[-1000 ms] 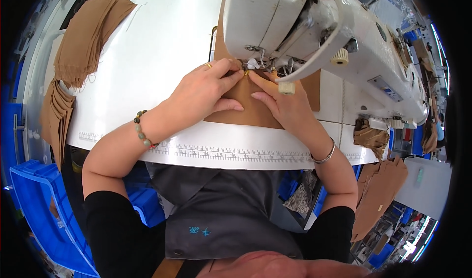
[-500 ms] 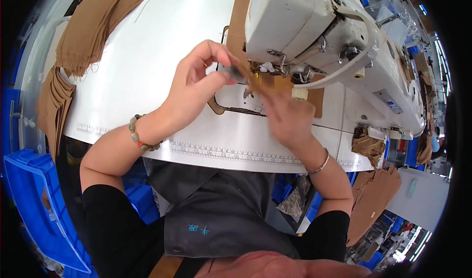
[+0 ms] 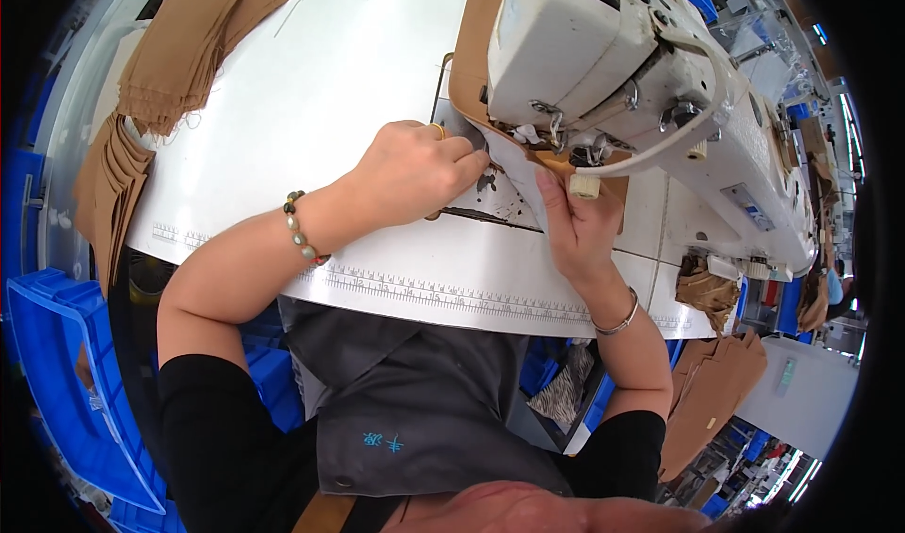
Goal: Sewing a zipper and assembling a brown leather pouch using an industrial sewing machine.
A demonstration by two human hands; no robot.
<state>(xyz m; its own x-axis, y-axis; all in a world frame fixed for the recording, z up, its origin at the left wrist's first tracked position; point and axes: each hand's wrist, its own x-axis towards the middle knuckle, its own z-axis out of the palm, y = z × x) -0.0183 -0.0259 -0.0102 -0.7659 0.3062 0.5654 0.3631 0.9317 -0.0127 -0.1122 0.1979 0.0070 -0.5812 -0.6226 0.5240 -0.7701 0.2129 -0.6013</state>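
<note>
A white industrial sewing machine point(image 3: 556, 52) stands at the right on a white table. Under its head lies a brown panel point(image 3: 468, 71), a fabric or leather piece; its lower edge is lifted and shows a pale underside point(image 3: 514, 165). My right hand point(image 3: 586, 220) grips this panel just below the needle area, thumb on the pale face and fingers behind. My left hand point(image 3: 424, 173) is closed in a pinch at the panel's left side, over the machine's metal plate; what its fingertips hold is hidden. The needle itself is hidden by the machine head.
Stacks of brown cut pieces point(image 3: 203, 48) lie at the far left, with more draped over the left edge point(image 3: 118, 189). A printed ruler point(image 3: 452, 297) runs along the front edge. Blue bins point(image 3: 71, 363) stand below left. Brown panels point(image 3: 712, 392) and a crumpled bundle point(image 3: 707, 293) are at right.
My left hand has turned knuckles-up and closed, moving slightly right and down. My right hand has shifted right, and the panel's pale underside now shows between the hands.
</note>
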